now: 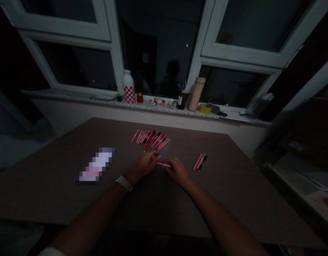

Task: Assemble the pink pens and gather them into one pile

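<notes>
Both my hands rest on a dark brown table (59, 199) in dim light. Between them lies a pink pen (164, 164), gripped at one end by my left hand (144, 165) and at the other by my right hand (177, 170); the fingers of both are curled around it. A watch with a pale strap sits on my left wrist. Just beyond my hands a row of several pink and red pens (151, 138) lies on the table. To the right of my right hand is a small group of pink pens (199, 161).
A blurred pale packet (96, 166) lies left of my hands. On the windowsill behind stand a red-and-white checked bottle (129, 87), a small red jar (139, 97), a dark bottle (182, 99), a tan flask (196, 94) and a yellow tape roll (205, 108).
</notes>
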